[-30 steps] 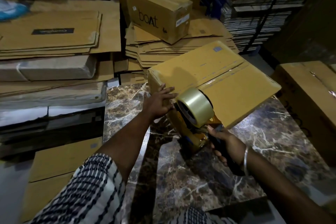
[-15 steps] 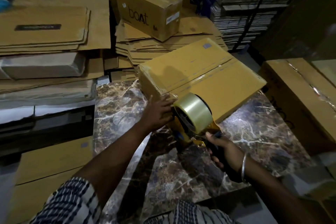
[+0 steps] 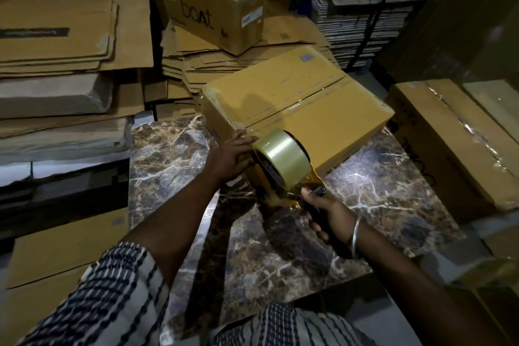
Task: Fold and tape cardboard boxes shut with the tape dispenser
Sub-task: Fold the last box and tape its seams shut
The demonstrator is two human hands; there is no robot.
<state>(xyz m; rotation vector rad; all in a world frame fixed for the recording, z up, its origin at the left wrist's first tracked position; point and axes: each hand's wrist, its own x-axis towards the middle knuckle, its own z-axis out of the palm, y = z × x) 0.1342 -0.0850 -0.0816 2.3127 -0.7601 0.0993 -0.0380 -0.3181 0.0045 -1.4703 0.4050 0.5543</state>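
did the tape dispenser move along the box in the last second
No. The tape dispenser sits at the same near edge of the box, beside the left hand; only the head camera shifted.

Marble table; metal bangle; dark shelving behind.
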